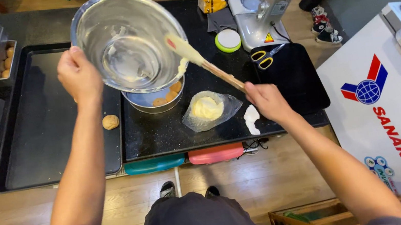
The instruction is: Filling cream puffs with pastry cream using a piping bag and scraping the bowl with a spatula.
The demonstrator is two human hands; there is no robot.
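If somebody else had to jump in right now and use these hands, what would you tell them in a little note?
Left hand: grips the rim of the metal mixing bowl, tipped up toward the camera and nearly scraped out.
Right hand: holds the wooden handle of the spatula, whose blade rests at the bowl's rim with cream on it.
Below the bowl: a round tin with small baked puffs in it. Beside it, a clear bag already holds a lump of cream.
One lone puff lies on the black tray.
Done: most cream is out. Left: thin smears inside the bowl and on the blade.
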